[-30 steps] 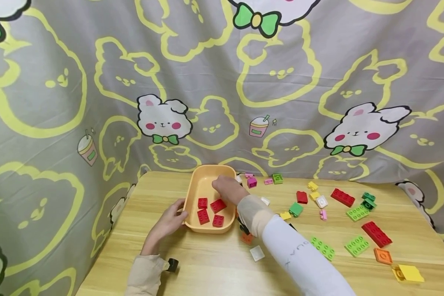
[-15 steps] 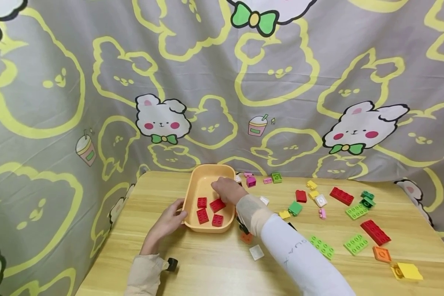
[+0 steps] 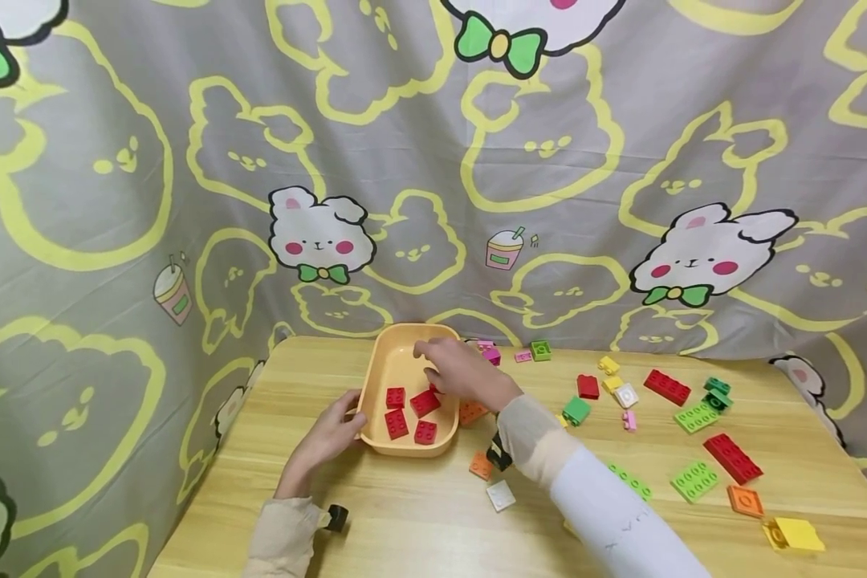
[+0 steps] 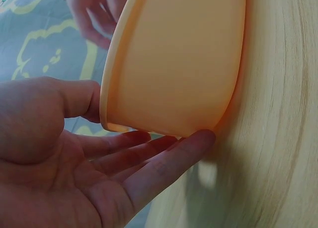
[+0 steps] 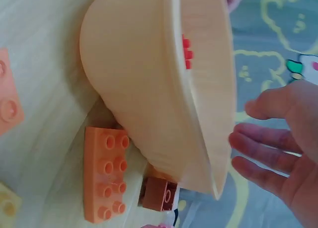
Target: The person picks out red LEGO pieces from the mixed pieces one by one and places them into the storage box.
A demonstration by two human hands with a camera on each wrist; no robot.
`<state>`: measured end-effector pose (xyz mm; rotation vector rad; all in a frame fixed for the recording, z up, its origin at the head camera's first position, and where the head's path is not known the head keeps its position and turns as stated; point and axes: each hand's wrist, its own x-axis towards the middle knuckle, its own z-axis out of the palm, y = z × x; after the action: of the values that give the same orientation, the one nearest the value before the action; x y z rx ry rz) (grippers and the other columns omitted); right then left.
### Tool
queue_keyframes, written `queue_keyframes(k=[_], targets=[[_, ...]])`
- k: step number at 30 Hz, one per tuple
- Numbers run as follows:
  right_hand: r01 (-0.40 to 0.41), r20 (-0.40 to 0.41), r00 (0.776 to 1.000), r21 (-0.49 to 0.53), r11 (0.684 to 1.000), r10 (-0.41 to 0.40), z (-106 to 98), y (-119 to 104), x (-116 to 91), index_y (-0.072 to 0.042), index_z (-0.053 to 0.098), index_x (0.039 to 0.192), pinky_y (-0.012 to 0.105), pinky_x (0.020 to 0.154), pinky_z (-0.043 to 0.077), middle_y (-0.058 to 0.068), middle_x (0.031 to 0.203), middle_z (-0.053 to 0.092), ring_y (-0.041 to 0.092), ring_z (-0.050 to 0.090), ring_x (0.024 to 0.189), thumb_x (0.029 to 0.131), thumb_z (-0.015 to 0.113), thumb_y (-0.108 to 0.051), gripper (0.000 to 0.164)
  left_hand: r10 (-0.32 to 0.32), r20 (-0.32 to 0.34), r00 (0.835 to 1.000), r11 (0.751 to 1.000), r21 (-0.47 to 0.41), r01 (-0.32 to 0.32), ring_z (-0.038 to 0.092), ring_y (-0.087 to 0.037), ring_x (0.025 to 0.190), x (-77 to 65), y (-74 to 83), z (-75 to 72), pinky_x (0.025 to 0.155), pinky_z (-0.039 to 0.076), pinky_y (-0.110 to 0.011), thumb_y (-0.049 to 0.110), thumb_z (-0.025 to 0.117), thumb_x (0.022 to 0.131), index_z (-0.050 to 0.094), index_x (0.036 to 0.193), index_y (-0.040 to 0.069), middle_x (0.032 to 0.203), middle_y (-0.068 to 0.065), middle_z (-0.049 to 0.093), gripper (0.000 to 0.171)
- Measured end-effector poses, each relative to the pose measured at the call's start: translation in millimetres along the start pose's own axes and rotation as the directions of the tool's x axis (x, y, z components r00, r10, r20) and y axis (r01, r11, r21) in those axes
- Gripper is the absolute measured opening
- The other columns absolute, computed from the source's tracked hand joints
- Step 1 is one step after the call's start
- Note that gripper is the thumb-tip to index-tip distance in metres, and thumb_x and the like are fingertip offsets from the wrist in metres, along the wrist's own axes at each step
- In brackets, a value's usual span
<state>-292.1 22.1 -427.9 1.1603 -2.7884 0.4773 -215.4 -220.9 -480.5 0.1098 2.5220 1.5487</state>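
A light-orange plastic tub (image 3: 399,365) stands at the table's back left, with several red toy bricks (image 3: 396,423) on its floor. My left hand (image 3: 335,421) holds its left side; in the left wrist view the thumb goes over the rim (image 4: 112,79) and the fingers (image 4: 169,163) lie against the outer wall. Above the tub's right side is my right hand (image 3: 462,371), fingers parted and loosely bent, holding nothing. Under it another red brick is partly hidden. In the right wrist view, an orange eight-stud brick (image 5: 105,173) lies beside the tub wall.
Loose bricks lie across the right half: red (image 3: 733,457), light green (image 3: 696,479), yellow (image 3: 795,534) and dark green (image 3: 576,411). A white piece (image 3: 501,495) and an orange brick (image 3: 480,466) lie in front of the tub. A patterned curtain (image 3: 405,160) hangs behind the table.
My right hand has risen from the tub's inside and drawn back slightly to the right, its fingers spreading apart. The left hand and the tub stay in place.
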Motion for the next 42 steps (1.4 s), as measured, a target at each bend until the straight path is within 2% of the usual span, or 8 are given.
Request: queue_keyframes(k=[7, 8, 12, 16, 24, 31, 38, 42], targets=[[0.014, -0.242, 0.97, 0.102, 0.995, 0.011, -15, 13, -35, -0.009, 0.067, 0.112, 0.03, 0.077, 0.058, 0.005, 0.106, 0.07, 0.014, 0.065, 0.09, 0.089, 0.065, -0.008, 0.023, 0.01, -0.003, 1.0, 1.0, -0.007, -0.01, 0.055, -0.046, 0.116, -0.4, 2.0, -0.4, 0.077, 0.06, -0.046, 0.0, 0.047, 0.097, 0.041, 0.144, -0.008, 0.142, -0.034, 0.043, 0.047], [0.005, -0.264, 0.964, 0.109, 0.994, 0.024, -17, 15, -41, -0.009, 0.067, 0.113, 0.03, 0.073, 0.059, 0.005, 0.107, 0.07, 0.014, 0.065, 0.086, 0.09, 0.064, -0.008, 0.023, 0.013, -0.001, 1.0, 1.0, -0.008, -0.013, 0.054, -0.046, 0.116, -0.3, 1.7, -0.3, 0.076, 0.061, -0.046, 0.0, 0.047, 0.097, 0.04, 0.144, -0.008, 0.142, -0.034, 0.042, 0.047], [-0.036, -0.318, 0.945, 0.123, 0.992, 0.074, -25, 29, -66, -0.009, 0.067, 0.115, 0.033, 0.074, 0.06, 0.005, 0.109, 0.07, 0.016, 0.067, 0.088, 0.091, 0.064, -0.009, 0.025, 0.008, -0.001, 1.0, 1.0, -0.007, -0.008, 0.055, -0.046, 0.115, -0.1, 1.1, 0.4, 0.074, 0.061, -0.044, -0.001, 0.047, 0.097, 0.04, 0.144, -0.008, 0.142, -0.034, 0.043, 0.047], [-0.086, -0.335, 0.934, 0.126, 0.988, 0.124, -31, 45, -92, -0.007, 0.066, 0.117, 0.044, 0.085, 0.057, 0.009, 0.113, 0.069, 0.025, 0.065, 0.103, 0.09, 0.066, -0.01, 0.027, -0.004, -0.002, 1.0, 1.0, -0.009, 0.004, 0.056, -0.045, 0.115, -0.4, 1.4, 0.2, 0.075, 0.061, -0.045, -0.001, 0.047, 0.097, 0.04, 0.144, -0.008, 0.143, -0.034, 0.042, 0.048], [-0.214, -0.284, 0.931, 0.088, 0.973, 0.23, -32, 85, -135, -0.001, 0.066, 0.117, 0.055, 0.087, 0.054, 0.019, 0.116, 0.064, 0.037, 0.06, 0.107, 0.086, 0.07, -0.007, 0.032, 0.007, 0.006, 1.0, 1.0, -0.019, -0.007, 0.053, -0.046, 0.118, 0.9, 1.7, 0.8, 0.077, 0.06, -0.048, -0.001, 0.046, 0.097, 0.038, 0.145, -0.008, 0.144, -0.034, 0.041, 0.049], [-0.334, -0.132, 0.932, 0.054, 0.941, 0.338, -24, 117, -160, 0.006, 0.068, 0.112, 0.04, 0.062, 0.054, 0.024, 0.111, 0.061, 0.025, 0.058, 0.074, 0.081, 0.071, 0.001, 0.032, 0.008, -0.007, 1.0, 1.0, 0.001, -0.008, 0.054, -0.046, 0.117, 0.5, -0.4, 1.2, 0.077, 0.06, -0.046, -0.002, 0.045, 0.097, 0.039, 0.144, -0.009, 0.143, -0.034, 0.041, 0.049], [-0.324, -0.053, 0.944, 0.029, 0.946, 0.325, -16, 138, -172, 0.01, 0.068, 0.108, 0.043, 0.065, 0.053, 0.025, 0.101, 0.063, 0.027, 0.056, 0.077, 0.071, 0.064, 0.015, 0.037, 0.015, -0.011, 1.0, 1.0, -0.005, -0.015, 0.054, -0.047, 0.117, 0.7, -1.4, 2.2, 0.076, 0.06, -0.047, -0.002, 0.046, 0.097, 0.038, 0.145, -0.009, 0.142, -0.035, 0.042, 0.049], [-0.32, -0.022, 0.947, 0.007, 0.947, 0.32, -12, 144, -173, 0.006, 0.069, 0.1, 0.041, 0.066, 0.053, 0.02, 0.095, 0.062, 0.027, 0.055, 0.077, 0.068, 0.065, 0.018, 0.034, 0.013, -0.012, 1.0, 1.0, -0.011, -0.013, 0.054, -0.047, 0.117, 0.3, -0.5, 2.0, 0.076, 0.06, -0.046, -0.002, 0.046, 0.096, 0.038, 0.145, -0.009, 0.143, -0.035, 0.041, 0.05]])
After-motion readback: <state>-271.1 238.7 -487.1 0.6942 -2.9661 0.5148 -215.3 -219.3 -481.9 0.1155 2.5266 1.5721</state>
